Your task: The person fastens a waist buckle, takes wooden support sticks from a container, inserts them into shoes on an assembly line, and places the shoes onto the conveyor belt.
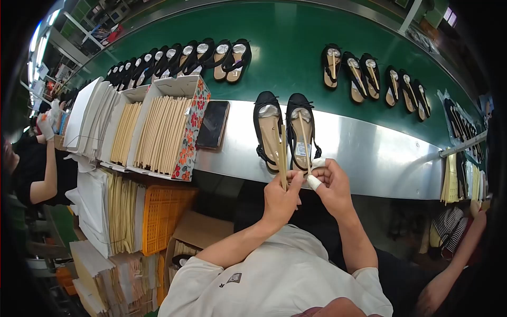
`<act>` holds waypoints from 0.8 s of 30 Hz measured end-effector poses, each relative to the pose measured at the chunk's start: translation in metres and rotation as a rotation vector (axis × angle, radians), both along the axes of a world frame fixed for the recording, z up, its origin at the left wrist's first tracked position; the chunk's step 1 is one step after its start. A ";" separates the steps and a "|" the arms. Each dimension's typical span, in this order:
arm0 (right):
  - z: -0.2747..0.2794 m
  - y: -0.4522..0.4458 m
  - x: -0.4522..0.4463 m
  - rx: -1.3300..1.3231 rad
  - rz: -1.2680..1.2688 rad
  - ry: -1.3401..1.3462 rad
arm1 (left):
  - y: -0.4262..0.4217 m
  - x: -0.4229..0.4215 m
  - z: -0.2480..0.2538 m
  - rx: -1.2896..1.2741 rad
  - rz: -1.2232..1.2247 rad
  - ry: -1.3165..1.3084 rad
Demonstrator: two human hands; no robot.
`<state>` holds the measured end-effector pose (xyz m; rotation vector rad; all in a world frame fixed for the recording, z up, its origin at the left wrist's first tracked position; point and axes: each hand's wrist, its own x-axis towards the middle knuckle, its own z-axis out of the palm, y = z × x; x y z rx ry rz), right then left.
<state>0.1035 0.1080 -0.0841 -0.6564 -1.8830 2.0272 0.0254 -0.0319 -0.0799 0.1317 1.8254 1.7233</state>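
Note:
Two black shoes stand side by side on the metal ledge in front of me, the left shoe [268,119] and the right shoe [300,113], each with silvery stuffing in the toe. My left hand [281,198] is closed round a few thin wooden sticks [283,153] that point up over the left shoe. My right hand [332,185], with white coverings on two fingertips, pinches the lower end of a stick [303,134] lying inside the right shoe, its far end at the stuffing.
Boxes of sticks [162,132] and a dark phone [213,124] are to the left. Rows of black shoes [232,58] line the green belt [288,37]. An orange crate [161,216] sits below left. Co-workers' arms [50,174] show at both sides.

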 end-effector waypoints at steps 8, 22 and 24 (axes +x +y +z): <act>0.001 0.006 -0.001 0.055 0.064 -0.032 | 0.024 -0.004 -0.012 0.333 0.086 -0.301; 0.001 -0.005 -0.015 0.883 -0.180 0.208 | 0.022 -0.009 -0.021 0.321 0.059 -0.206; -0.001 -0.006 -0.018 0.900 -0.241 0.249 | 0.021 -0.009 -0.018 0.350 0.052 -0.220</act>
